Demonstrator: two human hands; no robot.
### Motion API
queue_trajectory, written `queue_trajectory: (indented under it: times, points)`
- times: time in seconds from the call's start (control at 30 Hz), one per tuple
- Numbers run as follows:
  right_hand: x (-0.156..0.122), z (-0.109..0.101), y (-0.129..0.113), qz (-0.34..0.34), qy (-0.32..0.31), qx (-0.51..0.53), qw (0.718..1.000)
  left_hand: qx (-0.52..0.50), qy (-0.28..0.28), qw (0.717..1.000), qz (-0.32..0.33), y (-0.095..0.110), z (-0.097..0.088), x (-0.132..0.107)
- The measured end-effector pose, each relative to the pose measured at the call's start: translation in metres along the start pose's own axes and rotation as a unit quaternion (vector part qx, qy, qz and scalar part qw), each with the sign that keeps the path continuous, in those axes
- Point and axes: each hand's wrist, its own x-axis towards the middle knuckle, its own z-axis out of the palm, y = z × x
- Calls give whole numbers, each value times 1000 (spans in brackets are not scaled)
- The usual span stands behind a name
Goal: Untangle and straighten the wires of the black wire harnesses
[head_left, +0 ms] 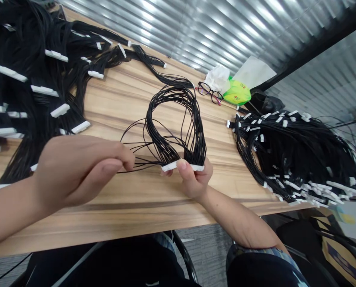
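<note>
A looped bundle of thin black wires (154, 119) ends in a row of white connectors (169, 166) near the middle of the table. My right hand (196, 179) pinches these connectors, its thumb on top and fingers beneath. To the left, my left hand (85, 171) is closed, thumb against curled forefinger. Several loose black wires (142, 161) run from the connectors to its fingertips, and it grips them there. The far end of the bundle trails back toward the upper left, across the wooden table (121, 99).
A large heap of black wire harnesses (37, 32) with white connectors covers the table's left side. Another harness pile (294, 155) lies at the right. Glasses (210, 93), crumpled tissue (218, 77) and a green packet (237, 91) lie at the back, before a corrugated metallic-looking partition (190, 32).
</note>
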Motion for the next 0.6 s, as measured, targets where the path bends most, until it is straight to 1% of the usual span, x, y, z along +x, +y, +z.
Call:
queue_trajectory:
  times: [0.07, 0.13, 0.2, 0.3, 0.37, 0.4, 0.47, 0.6]
  points:
    - [0, -1, -1, -24, -13, -19, 999, -2, -7, 1000, 1, -2, 1, 4]
    - [1, -2, -2, -59, -24, -51, 997, 18, 22, 999, 17, -6, 4, 7]
    - [2, -2, -3, -88, -32, -73, 993, 61, 49, 996, 39, -11, 7, 10]
    - [3, -3, -5, -91, -43, -86, 991, 130, 50, 988, 66, -15, 12, 12]
    - [3, -3, -5, -86, -49, -89, 991, 142, 54, 986, 74, -16, 13, 12]
    - [3, -3, -6, -84, -52, -88, 991, 142, 60, 986, 70, -17, 12, 11]
    - [3, -3, -6, -80, -58, -88, 991, 134, 62, 988, 40, -17, 11, 11]
    - [3, -2, -4, -61, -52, -54, 995, 127, 39, 990, -39, -17, 9, 11]
